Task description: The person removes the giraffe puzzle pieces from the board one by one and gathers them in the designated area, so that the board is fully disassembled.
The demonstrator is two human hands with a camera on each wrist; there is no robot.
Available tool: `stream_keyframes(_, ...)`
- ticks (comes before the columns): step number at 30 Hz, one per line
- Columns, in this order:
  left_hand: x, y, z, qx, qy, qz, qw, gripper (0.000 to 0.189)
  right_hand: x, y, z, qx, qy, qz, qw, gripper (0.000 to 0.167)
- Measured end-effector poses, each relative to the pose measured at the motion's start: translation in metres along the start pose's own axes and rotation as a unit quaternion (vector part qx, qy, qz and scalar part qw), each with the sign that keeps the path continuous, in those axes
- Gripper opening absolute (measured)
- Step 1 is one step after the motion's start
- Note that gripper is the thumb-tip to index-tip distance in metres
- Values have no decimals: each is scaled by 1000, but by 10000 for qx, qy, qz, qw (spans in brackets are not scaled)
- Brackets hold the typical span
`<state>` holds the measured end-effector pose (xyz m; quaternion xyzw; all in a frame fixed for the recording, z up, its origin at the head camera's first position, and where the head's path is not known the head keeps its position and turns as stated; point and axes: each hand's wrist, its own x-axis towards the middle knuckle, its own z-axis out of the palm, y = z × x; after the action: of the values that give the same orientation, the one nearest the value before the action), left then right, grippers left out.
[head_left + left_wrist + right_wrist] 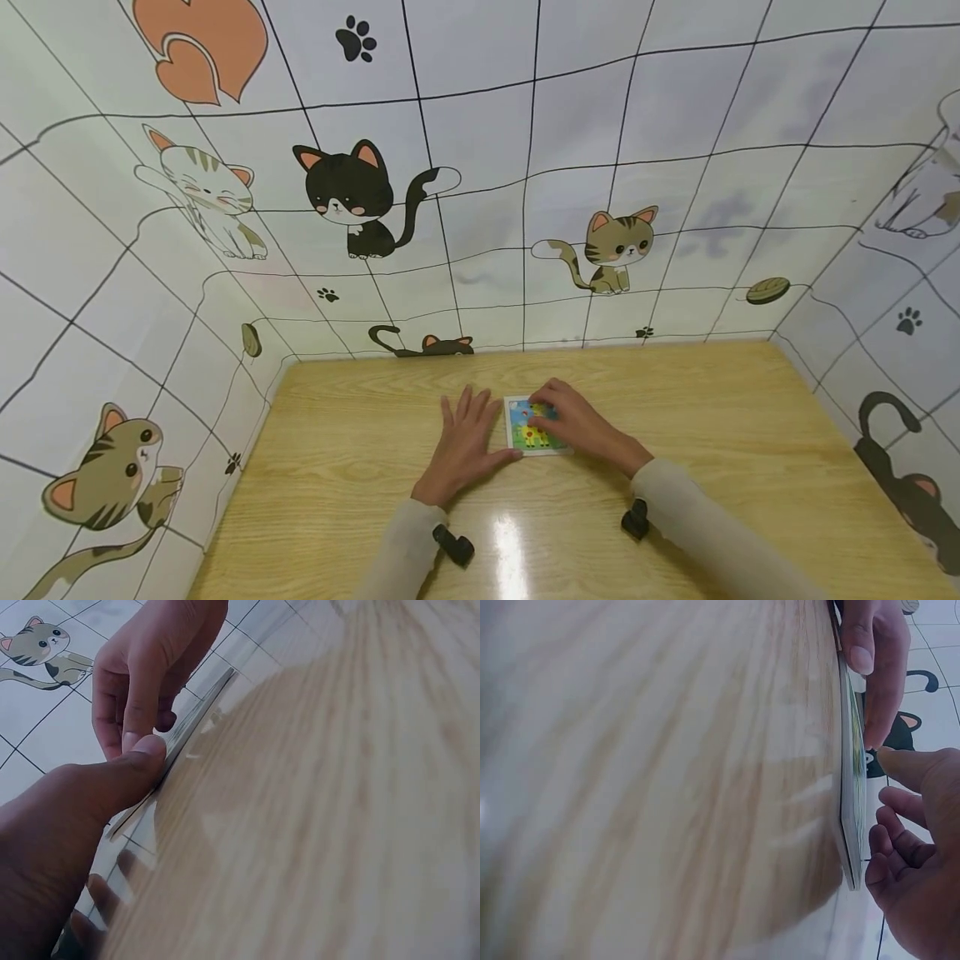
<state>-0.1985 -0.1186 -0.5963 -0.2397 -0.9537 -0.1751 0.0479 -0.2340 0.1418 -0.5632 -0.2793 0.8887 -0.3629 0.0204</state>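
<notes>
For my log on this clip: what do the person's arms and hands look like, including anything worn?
The left sleeve and right sleeve are long and pale beige. A small black device sits by each cuff, one on the left, one on the right. The left hand and right hand are bare, with no gloves visible.

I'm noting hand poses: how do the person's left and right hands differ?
The left hand is splayed; the right hand is curled. The left hand lies mainly beside the cartoon picture board; the right hand is over it. Both emerge from pale sleeves.
</notes>
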Motion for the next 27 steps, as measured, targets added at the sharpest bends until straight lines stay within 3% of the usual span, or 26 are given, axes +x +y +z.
stream_keyframes(8, 0, -1, -1, -116, -141, -37, 9998, 100, 9, -1, 8, -6, -61, 20, 10000, 31)
stream_keyframes(17, 2, -1, 2, 60, -246, -24, 9997, 100, 13, -1, 8, -61, -119, 202, 9997, 36)
stream_keyframes(27, 1, -2, 3, -24, -75, 118, 9999, 100, 15, 3, 11, -115, -37, 109, 9999, 34)
